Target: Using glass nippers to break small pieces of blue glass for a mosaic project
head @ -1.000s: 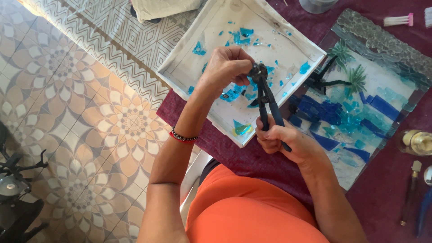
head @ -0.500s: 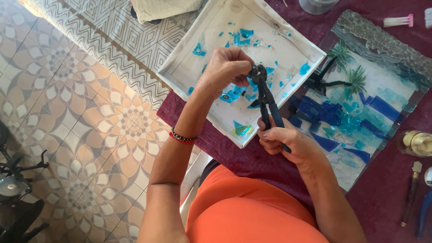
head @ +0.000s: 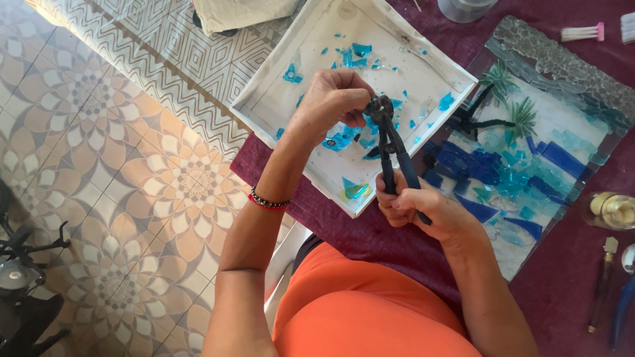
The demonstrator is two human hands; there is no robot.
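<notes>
My right hand (head: pixel 423 208) grips the dark handles of a pair of nippers (head: pixel 391 145), jaws pointing up and away over a white tray (head: pixel 278 99). My left hand (head: pixel 334 99) is closed at the jaws, its fingers pinching something small that I cannot make out. Blue and turquoise glass shards (head: pixel 354 56) lie scattered in the tray beneath both hands. To the right lies a glass mosaic panel (head: pixel 529 145) showing palm trees, blue water and a grey stone border.
The tray and panel rest on a maroon tablecloth (head: pixel 317 211). A small jar (head: pixel 612 210) and hand tools (head: pixel 605 281) lie at the right edge, brushes (head: pixel 582 32) at the top right. Patterned floor tiles (head: pixel 132 185) fill the left, with a dark stand (head: pixel 26 277) at the bottom left.
Both hands and the nippers stay nearly in place over the tray. The handles look squeezed a little closer together than a second ago.
</notes>
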